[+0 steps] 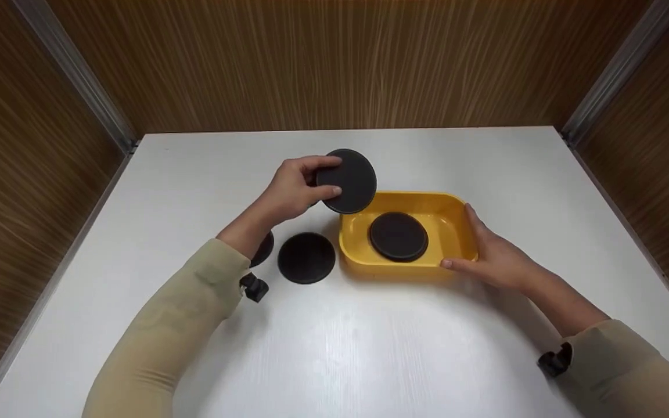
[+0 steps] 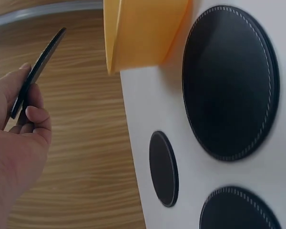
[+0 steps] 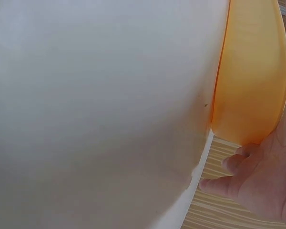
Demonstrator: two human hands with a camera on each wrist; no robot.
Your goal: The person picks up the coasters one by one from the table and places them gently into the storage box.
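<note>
My left hand (image 1: 318, 177) pinches a black round disc (image 1: 349, 181) by its left edge, tilted in the air above the back left corner of a yellow tray (image 1: 456, 212). The left wrist view has that disc (image 2: 38, 69) edge-on between thumb and fingers. A second black disc (image 1: 398, 236) lies flat inside the tray. My right hand (image 1: 467, 241) rests against the tray's right front corner, index finger straight along the side wall and thumb along the front. On the table left of the tray lies a third disc (image 1: 306, 258). Another disc (image 1: 265, 248) is half hidden under my left forearm.
The white table (image 1: 369, 348) stands in a booth of wood-grain walls (image 1: 334, 64) on three sides. In the left wrist view three black discs (image 2: 229, 81) (image 2: 163, 168) (image 2: 238, 210) lie on the table beside the tray (image 2: 143, 33). Small black clips sit on both sleeves.
</note>
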